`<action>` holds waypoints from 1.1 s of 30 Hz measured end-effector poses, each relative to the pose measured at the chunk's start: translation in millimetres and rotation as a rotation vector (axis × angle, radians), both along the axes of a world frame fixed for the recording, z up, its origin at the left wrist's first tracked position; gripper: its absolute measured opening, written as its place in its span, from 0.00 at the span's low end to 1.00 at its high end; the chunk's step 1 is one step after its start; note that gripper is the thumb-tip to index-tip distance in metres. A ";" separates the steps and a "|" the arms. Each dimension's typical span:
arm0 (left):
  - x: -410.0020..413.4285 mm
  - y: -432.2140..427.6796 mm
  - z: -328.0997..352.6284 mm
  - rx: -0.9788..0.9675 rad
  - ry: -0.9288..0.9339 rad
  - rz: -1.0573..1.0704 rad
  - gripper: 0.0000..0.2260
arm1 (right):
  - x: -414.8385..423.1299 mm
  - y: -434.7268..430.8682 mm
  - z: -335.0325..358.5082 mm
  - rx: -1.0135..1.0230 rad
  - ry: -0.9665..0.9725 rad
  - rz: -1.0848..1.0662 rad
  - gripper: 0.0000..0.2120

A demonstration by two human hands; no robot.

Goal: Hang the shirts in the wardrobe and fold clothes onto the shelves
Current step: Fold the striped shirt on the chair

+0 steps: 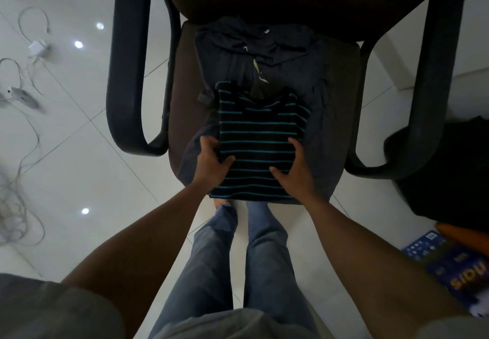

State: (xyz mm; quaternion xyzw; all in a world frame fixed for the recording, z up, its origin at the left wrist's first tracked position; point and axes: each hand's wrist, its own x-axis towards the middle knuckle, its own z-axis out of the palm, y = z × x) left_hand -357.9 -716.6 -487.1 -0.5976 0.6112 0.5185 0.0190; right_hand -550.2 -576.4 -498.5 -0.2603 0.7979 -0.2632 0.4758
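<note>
A folded black shirt with teal stripes (260, 137) lies on the seat of a dark armchair (185, 79), its near edge over the seat's front. My left hand (211, 165) grips the shirt's left side, thumb on top and fingers curled under the edge. My right hand (295, 172) holds the right side, thumb on the fabric and fingers round the edge. Behind the striped shirt lies a heap of dark clothes (264, 50), crumpled against the chair's back.
The chair's armrests (127, 79) curve down on both sides of the seat. Cables and a white charger (38, 47) lie on the tiled floor at left. A dark bag (449, 169) and a blue box (449, 267) sit at right. My legs stand before the seat.
</note>
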 end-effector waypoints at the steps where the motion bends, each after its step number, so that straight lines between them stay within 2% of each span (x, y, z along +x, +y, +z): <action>1: -3.3 -3.2 -1.1 0.000 0.028 -0.032 0.20 | -2.1 -4.2 -2.5 0.002 -0.005 0.040 0.41; 5: -12.3 -12.4 -5.7 -0.039 0.041 -0.243 0.15 | -12.2 -17.3 -5.5 0.033 -0.068 0.132 0.37; 7: -14.8 -16.0 -5.3 -0.007 0.036 -0.285 0.14 | -17.6 -21.2 1.1 0.045 -0.123 0.127 0.37; 12: -21.9 -23.5 2.2 0.166 0.055 -0.198 0.21 | -22.1 -20.2 9.2 0.078 -0.184 -0.073 0.51; 16: -22.6 -18.3 -8.0 0.116 0.035 -0.189 0.22 | -12.3 -29.8 0.5 0.044 -0.163 -0.117 0.56; 20: -22.9 -11.0 -5.5 0.095 0.047 -0.161 0.24 | -8.3 -40.4 -0.5 0.023 -0.191 -0.074 0.53; 23: -24.5 -13.4 11.4 0.160 0.062 -0.157 0.28 | -15.9 -39.7 8.1 0.031 -0.244 -0.023 0.49; 33: -39.5 -41.1 106.5 0.375 0.212 -0.054 0.33 | -46.3 -43.4 99.8 -0.012 -0.310 -0.102 0.38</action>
